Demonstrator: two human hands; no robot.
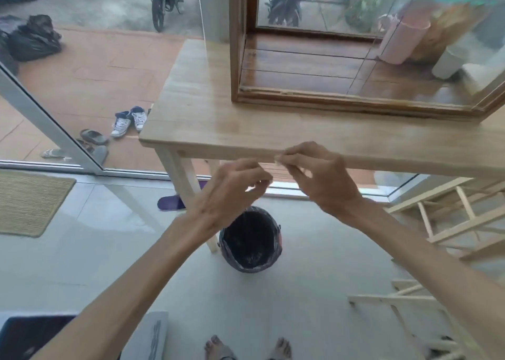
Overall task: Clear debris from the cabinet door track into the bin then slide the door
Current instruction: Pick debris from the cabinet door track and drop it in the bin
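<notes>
A wooden cabinet (235, 59) with glass doors stands on a pale wooden table (218, 125). Its door track (341, 97) runs along the bottom front edge, with small pale specks on it. A glass door (437, 45) covers the right part; the left part stands open. A bin (250, 243) with a dark liner sits on the floor under the table edge. Both my hands hover above the bin, in front of the table edge. My right hand (319, 176) pinches a small pale bit of debris (278, 159) between thumb and fingers. My left hand (235, 187) is loosely curled beside it, fingertips near the right hand's.
Inside the cabinet on the right are a pink cup (404, 41) and white containers (448, 62). Wooden racks (451, 223) lie on the floor at right. A woven mat (30, 201) lies at left. My bare feet (246, 348) show at the bottom. Shoes (128, 120) sit outside the glass wall.
</notes>
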